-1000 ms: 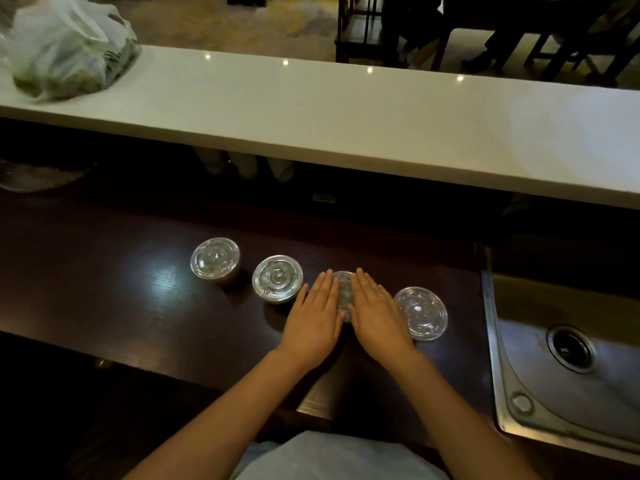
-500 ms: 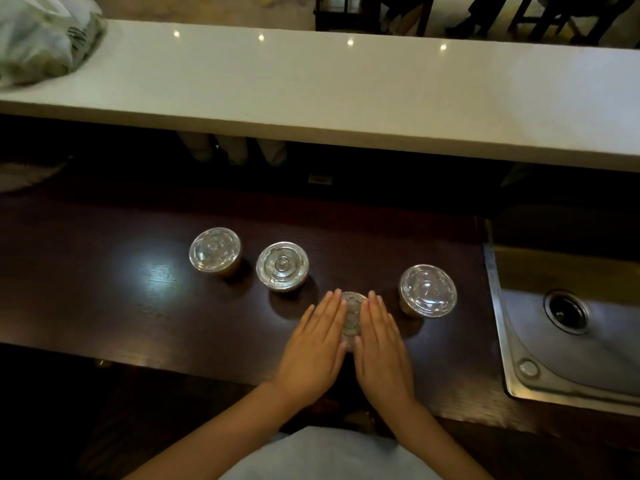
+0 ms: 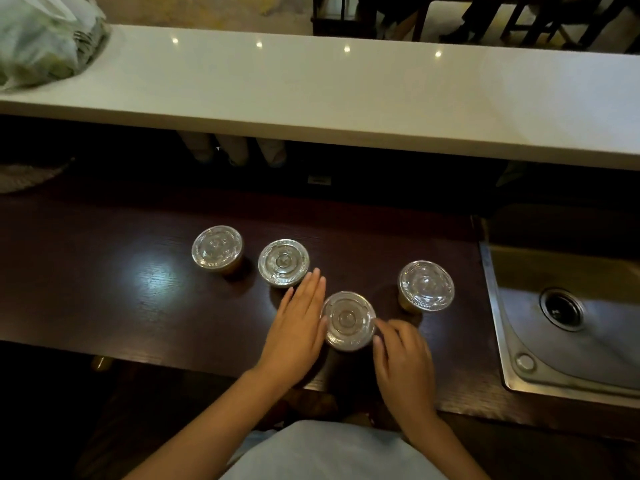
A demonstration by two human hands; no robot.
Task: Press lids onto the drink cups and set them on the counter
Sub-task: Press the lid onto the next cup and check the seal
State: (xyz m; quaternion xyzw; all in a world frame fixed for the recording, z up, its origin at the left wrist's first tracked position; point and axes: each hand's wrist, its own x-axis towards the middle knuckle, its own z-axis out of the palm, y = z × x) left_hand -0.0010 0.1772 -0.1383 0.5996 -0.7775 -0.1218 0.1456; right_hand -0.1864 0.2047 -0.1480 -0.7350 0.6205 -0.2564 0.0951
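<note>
Four amber drink cups with clear lids stand on the dark wooden worktop point(image 3: 104, 289). The near cup point(image 3: 349, 320) sits between my hands. My left hand point(image 3: 298, 329) lies flat against its left side, fingers straight and pointing forward. My right hand point(image 3: 403, 355) curls its fingers against the cup's right side at the lid rim. The other cups stand at the far left point(image 3: 217, 249), middle point(image 3: 283, 262) and right point(image 3: 426, 286). The white counter point(image 3: 346, 98) runs across behind, higher up.
A steel sink point(image 3: 561, 317) is set into the worktop at the right. A plastic bag point(image 3: 41, 39) lies on the counter's left end. Stacked white cups point(image 3: 235, 150) sit under the counter. Chairs and people's legs show beyond it.
Both hands have come off the top of the near cup's lid and moved apart to its sides. The right fingers have curled. The cup sits nearer to me than a second ago.
</note>
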